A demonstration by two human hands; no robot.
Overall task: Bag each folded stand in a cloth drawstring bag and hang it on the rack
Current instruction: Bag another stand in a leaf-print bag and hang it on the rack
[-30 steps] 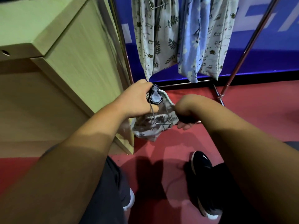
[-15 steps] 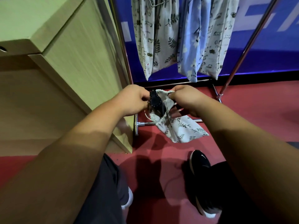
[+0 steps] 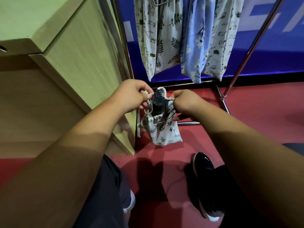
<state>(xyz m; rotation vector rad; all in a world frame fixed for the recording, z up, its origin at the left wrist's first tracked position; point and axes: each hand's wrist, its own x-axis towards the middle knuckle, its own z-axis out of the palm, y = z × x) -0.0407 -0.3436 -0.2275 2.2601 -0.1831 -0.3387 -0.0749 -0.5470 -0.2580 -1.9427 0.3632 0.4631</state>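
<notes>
Folded stand (image 3: 158, 102), black, sits partly inside the mouth of the leaf-print cloth bag (image 3: 166, 135), held low and near the foot of the rack (image 3: 244, 61). Half a second earlier the bag trailed to the right; it now hangs below the hands. Left hand (image 3: 130, 96) pinches rim and cord; right hand (image 3: 187, 100) grips the opposite rim. Printed bags (image 3: 158, 38) hang beyond; wooden cabinet (image 3: 82, 55) at left.

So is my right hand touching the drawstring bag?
Touching. Head view shows the right hand gripping the drawstring bag at its open rim.
</notes>
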